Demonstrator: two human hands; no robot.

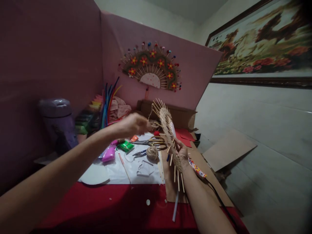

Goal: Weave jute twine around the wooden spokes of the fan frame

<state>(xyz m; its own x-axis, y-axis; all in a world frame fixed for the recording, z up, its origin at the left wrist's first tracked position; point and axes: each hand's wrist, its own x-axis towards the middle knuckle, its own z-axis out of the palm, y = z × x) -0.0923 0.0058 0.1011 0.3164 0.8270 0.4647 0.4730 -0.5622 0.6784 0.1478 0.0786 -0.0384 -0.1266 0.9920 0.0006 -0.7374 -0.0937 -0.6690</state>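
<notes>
My right hand point(182, 152) grips the lower part of a half-round fan frame point(167, 130), held upright and nearly edge-on. Thin wooden sticks radiate from it, with jute twine woven in a band across them. My left hand point(137, 125), blurred by motion, is to the left of the fan with its fingers drawn together. A loose strand of twine point(151, 112) curves from the fan's upper sticks down to those fingertips; the exact pinch is smeared. Below lie a ball of twine point(152, 153), gold-handled scissors point(156, 141) and dark thread snips point(140, 153).
A glue gun point(197, 169) with a cord rests on the cardboard point(207, 185) at right. Clay packets point(125, 146), pipe cleaners point(107, 104) and a purple container point(57, 123) stand at left. A finished flowered fan point(152, 66) hangs on the pink panel. A glue stick point(175, 206) lies near the front.
</notes>
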